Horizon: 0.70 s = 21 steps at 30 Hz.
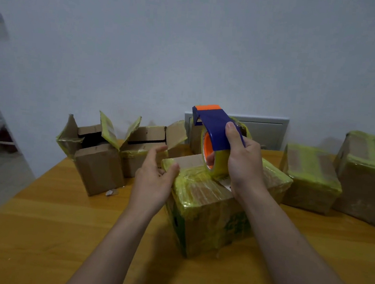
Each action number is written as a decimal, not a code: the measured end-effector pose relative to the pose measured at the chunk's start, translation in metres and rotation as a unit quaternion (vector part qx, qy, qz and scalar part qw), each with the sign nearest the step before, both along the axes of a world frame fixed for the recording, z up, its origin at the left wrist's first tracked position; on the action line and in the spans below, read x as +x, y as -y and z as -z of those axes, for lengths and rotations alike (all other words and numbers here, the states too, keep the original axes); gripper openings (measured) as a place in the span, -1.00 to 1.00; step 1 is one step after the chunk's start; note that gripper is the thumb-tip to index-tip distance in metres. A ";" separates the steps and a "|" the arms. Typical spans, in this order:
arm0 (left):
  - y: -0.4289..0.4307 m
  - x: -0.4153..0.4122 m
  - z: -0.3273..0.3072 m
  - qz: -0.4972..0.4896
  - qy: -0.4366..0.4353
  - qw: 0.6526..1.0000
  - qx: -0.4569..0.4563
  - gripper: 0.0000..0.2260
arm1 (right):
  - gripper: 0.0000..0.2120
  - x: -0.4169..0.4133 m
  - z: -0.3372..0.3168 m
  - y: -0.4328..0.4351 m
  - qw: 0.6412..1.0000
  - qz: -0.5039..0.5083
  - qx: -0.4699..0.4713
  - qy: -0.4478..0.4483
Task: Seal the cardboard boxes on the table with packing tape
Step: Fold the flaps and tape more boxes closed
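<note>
A closed cardboard box [207, 213] wrapped in yellowish tape sits in the middle of the wooden table [38, 230]. My right hand [241, 160] grips a blue and orange tape dispenser [214, 130] with a yellowish roll, held just above the box's top. My left hand [156, 175] hovers with relaxed fingers at the box's left top edge, its thumb close to the corner. Two cardboard boxes with raised flaps, one [94, 156] on the left and its neighbour [150, 145] beside it, stand behind my left hand.
Two taped boxes stand at the right, a smaller one [310, 177] and a larger one [367, 178] at the frame edge. Another box [196, 138] is partly hidden behind the dispenser. A paper scrap [111, 192] lies by the open box. A white wall [190, 51] backs the table.
</note>
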<state>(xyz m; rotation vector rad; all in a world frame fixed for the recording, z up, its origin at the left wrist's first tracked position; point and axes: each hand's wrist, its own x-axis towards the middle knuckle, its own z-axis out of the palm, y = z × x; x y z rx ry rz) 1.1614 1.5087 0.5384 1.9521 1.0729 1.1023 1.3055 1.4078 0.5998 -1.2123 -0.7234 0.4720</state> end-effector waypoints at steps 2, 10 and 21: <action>-0.007 -0.004 0.000 -0.019 -0.065 0.998 0.005 -0.68 | -0.66 0.000 0.000 0.001 1.000 -0.001 0.006 0.000; 0.002 0.012 -0.001 0.055 0.023 0.994 -0.094 -0.78 | -0.69 0.000 -0.001 0.011 1.000 0.001 0.028 -0.001; 0.011 -0.019 0.019 0.202 0.006 0.979 -0.008 -0.02 | -0.60 0.011 -0.006 0.032 0.990 0.089 0.104 -0.025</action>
